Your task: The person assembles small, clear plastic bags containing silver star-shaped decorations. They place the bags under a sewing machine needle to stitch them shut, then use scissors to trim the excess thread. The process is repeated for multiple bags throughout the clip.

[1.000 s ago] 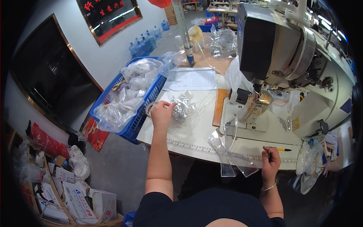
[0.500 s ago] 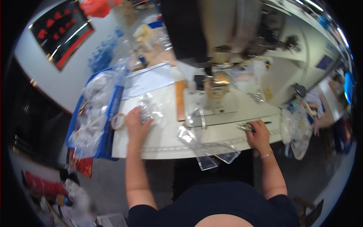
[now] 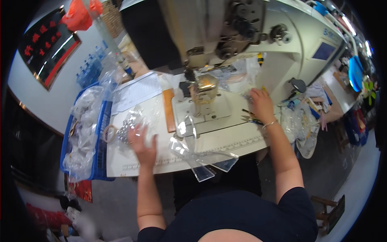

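Note:
My left hand [image 3: 143,147], a little blurred, has its fingers spread at the edge of a clear plastic bag [image 3: 139,119]. Small silvery metal pieces [image 3: 128,128] lie in or under that bag. Farther right, my right hand [image 3: 263,107] reaches beside the sewing machine [image 3: 205,94], its bent fingertips at a few small silvery pieces [image 3: 246,96]. Whatever is between those fingertips is hidden. Dark-tipped scissors or snips [image 3: 250,117] show beside its thumb side, near the wrist. Clear plastic strips with flat ends [image 3: 201,171] hang over the table's front edge.
At the left stands a blue basket [image 3: 104,139] of clear bags, with a tape roll [image 3: 109,133] beside it. A paper sheet [image 3: 137,92] and an orange-brown bar [image 3: 168,111] lie left of the needle area. More plastic bags [image 3: 300,123] crowd the right end.
My right hand has moved away from the front edge to the small silvery pieces; the scissors have shifted too. My left hand has drawn slightly nearer, fingers wider. The whole view has turned.

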Tool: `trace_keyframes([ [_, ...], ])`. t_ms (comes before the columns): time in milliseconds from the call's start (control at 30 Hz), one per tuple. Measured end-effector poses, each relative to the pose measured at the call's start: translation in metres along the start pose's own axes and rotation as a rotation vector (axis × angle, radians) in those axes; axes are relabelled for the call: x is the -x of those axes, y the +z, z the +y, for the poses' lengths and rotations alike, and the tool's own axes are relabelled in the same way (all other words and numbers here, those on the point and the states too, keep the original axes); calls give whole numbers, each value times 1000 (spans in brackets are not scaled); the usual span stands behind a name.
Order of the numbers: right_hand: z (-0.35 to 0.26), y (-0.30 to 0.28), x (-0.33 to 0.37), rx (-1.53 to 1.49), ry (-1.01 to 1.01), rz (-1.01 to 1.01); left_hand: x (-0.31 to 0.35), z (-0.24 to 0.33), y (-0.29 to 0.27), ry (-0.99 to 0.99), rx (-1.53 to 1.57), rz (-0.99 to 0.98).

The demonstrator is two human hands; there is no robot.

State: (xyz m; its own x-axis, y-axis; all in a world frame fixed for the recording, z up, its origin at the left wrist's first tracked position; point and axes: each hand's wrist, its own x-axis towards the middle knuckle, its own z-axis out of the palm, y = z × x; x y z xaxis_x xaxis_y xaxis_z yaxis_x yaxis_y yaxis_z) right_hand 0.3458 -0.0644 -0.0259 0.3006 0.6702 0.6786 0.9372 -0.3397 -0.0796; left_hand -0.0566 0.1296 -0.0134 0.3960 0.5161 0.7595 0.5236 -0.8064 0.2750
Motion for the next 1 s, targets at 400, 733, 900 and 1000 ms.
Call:
trace_keyframes([
  [400,-8,1,-6,-142,-1,-115,44,75,10,-43,334,-258],
  [733,-95,-63,27,-791,328,15,47,59,0,-309,277,-304],
  [900,-108,-50,57,-786,505,-279,51,62,1,-175,178,-214],
  [1000,-118,-54,61,-822,563,-234,55,62,3,-135,149,-219],
])
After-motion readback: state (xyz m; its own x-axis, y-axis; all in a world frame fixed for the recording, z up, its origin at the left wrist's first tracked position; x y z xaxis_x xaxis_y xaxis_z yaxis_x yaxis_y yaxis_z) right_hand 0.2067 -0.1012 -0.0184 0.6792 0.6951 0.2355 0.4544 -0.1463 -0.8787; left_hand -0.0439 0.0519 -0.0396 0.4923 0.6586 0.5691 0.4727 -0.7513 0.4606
